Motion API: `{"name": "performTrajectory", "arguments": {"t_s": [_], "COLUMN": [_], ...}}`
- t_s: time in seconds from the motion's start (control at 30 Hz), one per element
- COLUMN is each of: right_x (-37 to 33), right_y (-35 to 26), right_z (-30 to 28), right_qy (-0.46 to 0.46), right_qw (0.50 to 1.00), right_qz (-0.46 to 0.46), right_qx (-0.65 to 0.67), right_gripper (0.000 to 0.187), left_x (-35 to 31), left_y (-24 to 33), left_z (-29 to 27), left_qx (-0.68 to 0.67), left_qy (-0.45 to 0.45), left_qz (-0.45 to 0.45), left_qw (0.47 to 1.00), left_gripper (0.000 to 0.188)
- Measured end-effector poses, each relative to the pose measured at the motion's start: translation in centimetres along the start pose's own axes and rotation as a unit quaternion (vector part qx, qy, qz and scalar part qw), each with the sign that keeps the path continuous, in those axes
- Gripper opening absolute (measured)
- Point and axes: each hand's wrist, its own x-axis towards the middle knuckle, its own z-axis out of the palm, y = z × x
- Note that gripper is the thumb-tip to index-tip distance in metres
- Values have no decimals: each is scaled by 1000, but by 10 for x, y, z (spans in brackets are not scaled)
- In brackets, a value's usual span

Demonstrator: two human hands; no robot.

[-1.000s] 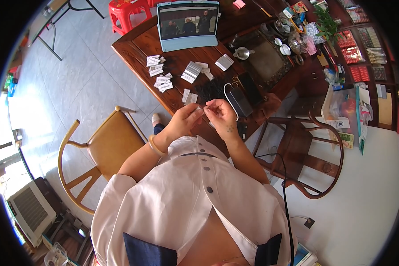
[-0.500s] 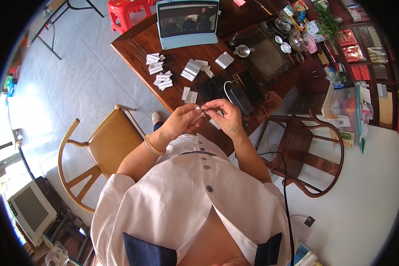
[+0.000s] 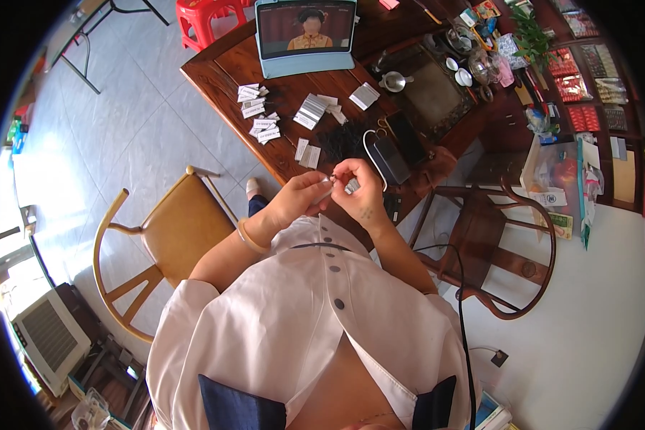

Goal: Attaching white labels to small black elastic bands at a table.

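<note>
My left hand [image 3: 299, 201] and my right hand [image 3: 362, 192] meet fingertip to fingertip at the table's near edge. Left thumb and fingers are pinched on a small white tag, mostly hidden by the fingers. My right thumb and forefinger pinch a bit of thin dark string [image 3: 335, 177] against it. Just beyond the hands lies a tangled heap of black strings [image 3: 339, 140]. Around it are loose white tags [image 3: 307, 153], a striped stack of tags [image 3: 311, 112] and another stack [image 3: 364, 96]. Tags with dark print [image 3: 265, 130] are piled at the table's left side.
A tablet in a light blue case [image 3: 307, 66] stands at the back of the wooden table [image 3: 226, 68]. A black box with a white cord [image 3: 390, 160] and scissors [image 3: 382, 129] lie to the right. Chairs flank me: a tan one [image 3: 186, 222] and a dark wooden one [image 3: 473, 244].
My right hand has turned more upright, its fingers curling closer to the left fingertips. The white tag shows less between the hands. The tablet's picture has changed.
</note>
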Motion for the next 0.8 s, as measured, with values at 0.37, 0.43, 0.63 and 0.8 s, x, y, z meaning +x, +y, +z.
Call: {"name": "performTrajectory", "arguments": {"t_s": [0.37, 0.43, 0.63, 0.8], "right_x": [5, 1, 1, 12], "right_y": [26, 29, 23, 28], "right_z": [-22, -20, -12, -26], "right_qy": [80, 28, 0, 111], "right_qw": [892, 898, 922, 938], "right_qz": [229, 233, 227, 115], "right_qx": [382, 373, 315, 307], "right_gripper": [25, 26, 23, 24], "left_x": [-1, 0, 1, 4], "left_y": [-9, -10, -9, -20], "left_z": [-6, -7, -4, -4], "left_qx": [94, 110, 147, 159], "left_qy": [8, 16, 30, 33], "left_qz": [65, 73, 86, 106], "left_qw": [993, 991, 985, 981], "left_gripper": [21, 21, 22, 18]}}
